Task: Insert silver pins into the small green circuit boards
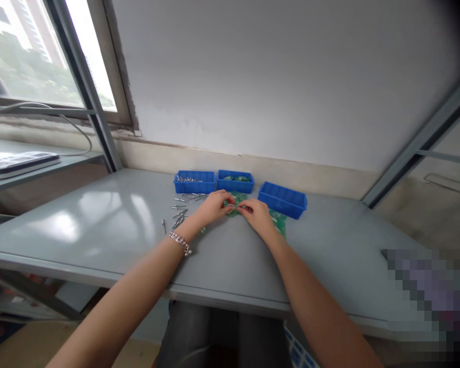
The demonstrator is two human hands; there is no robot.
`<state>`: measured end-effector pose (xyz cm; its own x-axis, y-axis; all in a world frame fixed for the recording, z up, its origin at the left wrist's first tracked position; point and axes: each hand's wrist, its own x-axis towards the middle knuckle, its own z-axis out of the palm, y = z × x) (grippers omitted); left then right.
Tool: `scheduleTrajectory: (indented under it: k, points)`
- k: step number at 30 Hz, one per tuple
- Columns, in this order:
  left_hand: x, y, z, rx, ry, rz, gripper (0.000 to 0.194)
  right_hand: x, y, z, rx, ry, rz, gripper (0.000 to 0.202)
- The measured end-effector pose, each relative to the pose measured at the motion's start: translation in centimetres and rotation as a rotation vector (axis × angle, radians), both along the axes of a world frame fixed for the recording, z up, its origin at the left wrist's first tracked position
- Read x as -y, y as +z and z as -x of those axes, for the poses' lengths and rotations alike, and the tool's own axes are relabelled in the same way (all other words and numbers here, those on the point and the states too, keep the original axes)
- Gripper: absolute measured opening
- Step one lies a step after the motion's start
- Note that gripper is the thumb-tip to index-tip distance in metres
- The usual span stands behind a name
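Over the middle of the grey table, my left hand (216, 205) and my right hand (256, 210) are pinched close together. Between their fingertips runs a thin metal pin (232, 205), shaped like a rivet; both hands seem to hold it, one at each end. Green plastic bags (238, 196) lie just behind and under the fingers. Another green bag (279, 223) sits beside my right wrist, partly hidden by it. Several loose metal pins (179, 220) are scattered to the left of my left hand, some in a small pile.
Along the back stand a blue bin (194, 187) with metal pins, a blue bin (235, 186) with green bags, and a third blue bin (282, 203) at an angle. A metal frame post (99, 120) rises at left, by a shelf with a white device (21, 163).
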<state>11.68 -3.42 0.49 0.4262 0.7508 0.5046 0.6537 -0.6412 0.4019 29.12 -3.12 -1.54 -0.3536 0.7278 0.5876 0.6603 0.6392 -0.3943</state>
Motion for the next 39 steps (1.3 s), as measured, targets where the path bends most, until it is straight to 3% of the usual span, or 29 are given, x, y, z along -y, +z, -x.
scheduleTrajectory:
  k: [5, 12, 39]
  points:
    - [0.4, 0.8, 0.2, 0.0, -0.009, 0.069, 0.018, 0.0, 0.3, -0.1, -0.105, -0.034, 0.04, 0.004]
    - [1.0, 1.3, -0.2, 0.012, -0.06, 0.098, 0.014, -0.3, 0.2, -0.1, -0.141, -0.036, 0.073, 0.008]
    - [0.7, 0.9, -0.3, 0.003, -0.025, 0.025, 0.019, -0.2, -0.1, 0.1, -0.053, -0.006, -0.053, 0.009]
